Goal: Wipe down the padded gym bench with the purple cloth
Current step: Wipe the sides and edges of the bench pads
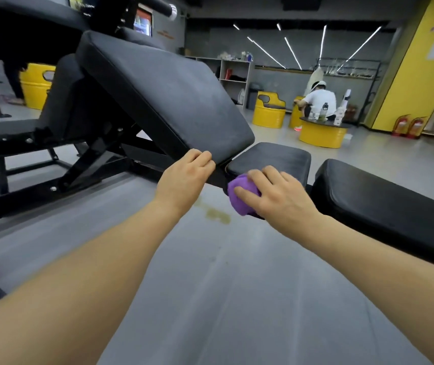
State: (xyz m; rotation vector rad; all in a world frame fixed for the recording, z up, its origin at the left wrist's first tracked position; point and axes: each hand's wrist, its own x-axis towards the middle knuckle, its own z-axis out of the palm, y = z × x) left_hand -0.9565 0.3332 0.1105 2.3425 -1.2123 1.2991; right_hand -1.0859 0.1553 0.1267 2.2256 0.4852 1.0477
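The right hand (276, 194) covers most of the cloth (239, 198); the left hand's fingertips (202, 155) curl out of sight behind the backrest (163, 93) edge; far shelf (234, 72) items are too small to tell

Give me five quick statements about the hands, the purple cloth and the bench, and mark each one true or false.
1. The right hand presses the purple cloth against the near edge of the small seat pad. True.
2. The left hand holds a spray bottle. False: it grips the lower edge of the tilted back pad.
3. The back pad lies flat. False: it slopes upward, away from the seat pad.
4. The cloth is bunched up under the fingers. True.
5. The cloth lies on the floor. False: it is up at the seat pad's edge.
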